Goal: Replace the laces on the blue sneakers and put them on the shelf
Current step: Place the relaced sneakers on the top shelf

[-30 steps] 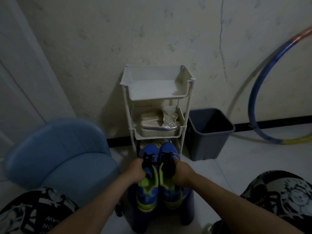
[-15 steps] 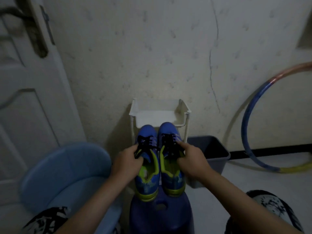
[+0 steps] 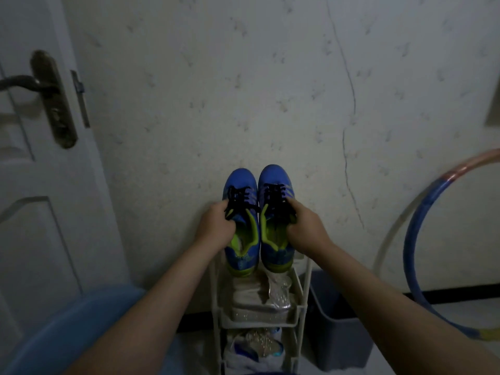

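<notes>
Two blue sneakers with lime-green lining and black laces are side by side, toes toward the wall, above the top tier of the white shelf rack (image 3: 307, 282). My left hand (image 3: 215, 230) grips the left sneaker (image 3: 240, 185) at its outer side by the laces. On the other side, my right hand (image 3: 304, 226) grips the right sneaker (image 3: 273, 177) the same way. The sneakers hide most of the top tier. I cannot tell whether their soles touch it.
The rack's middle tier holds pale sandals (image 3: 259, 296); the bottom tier holds a white sneaker (image 3: 254, 345). A dark grey bin (image 3: 341, 331) stands right of the rack. A hula hoop (image 3: 422, 226) leans on the wall. A blue chair (image 3: 67, 334) and a white door (image 3: 40, 185) are at left.
Both hands lifted the sneakers from the low stool up to the rack's top tier. My view tilted upward and moved closer to the wall.
</notes>
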A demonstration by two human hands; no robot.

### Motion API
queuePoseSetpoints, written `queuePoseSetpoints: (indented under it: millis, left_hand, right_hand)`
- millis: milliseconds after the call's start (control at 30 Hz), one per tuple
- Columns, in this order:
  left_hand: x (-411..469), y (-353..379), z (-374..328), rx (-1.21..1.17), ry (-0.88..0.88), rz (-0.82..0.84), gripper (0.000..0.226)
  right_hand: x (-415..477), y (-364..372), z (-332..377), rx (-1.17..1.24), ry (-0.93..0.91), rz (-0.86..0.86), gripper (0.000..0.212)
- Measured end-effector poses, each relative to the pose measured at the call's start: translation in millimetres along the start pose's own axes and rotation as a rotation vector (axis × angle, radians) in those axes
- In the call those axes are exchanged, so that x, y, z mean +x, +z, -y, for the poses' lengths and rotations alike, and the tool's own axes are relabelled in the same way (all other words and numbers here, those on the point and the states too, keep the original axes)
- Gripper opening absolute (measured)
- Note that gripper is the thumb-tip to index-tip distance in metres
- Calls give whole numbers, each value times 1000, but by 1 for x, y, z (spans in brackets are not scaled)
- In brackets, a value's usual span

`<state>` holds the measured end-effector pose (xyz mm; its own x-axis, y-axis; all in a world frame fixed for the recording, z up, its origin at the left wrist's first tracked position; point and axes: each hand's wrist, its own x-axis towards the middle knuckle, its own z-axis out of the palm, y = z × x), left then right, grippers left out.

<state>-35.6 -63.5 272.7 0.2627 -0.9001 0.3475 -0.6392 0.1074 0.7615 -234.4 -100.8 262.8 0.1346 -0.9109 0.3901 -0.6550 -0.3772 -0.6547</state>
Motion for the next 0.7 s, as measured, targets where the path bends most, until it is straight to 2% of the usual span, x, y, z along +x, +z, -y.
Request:
queuePoseSetpoints:
  millis: [200,400,700]
  left_hand:
    - [62,27,9,-57,16,-14,46]
    - [85,53,42,-8,-26,-12,52]
    - [87,62,63,49,40,-16,42]
  right_hand:
    - [65,18,-23,22,-24,-21,79]
    - [86,51,-52,21,-11,12,82]
    - [90,67,-66,47,24,30,79]
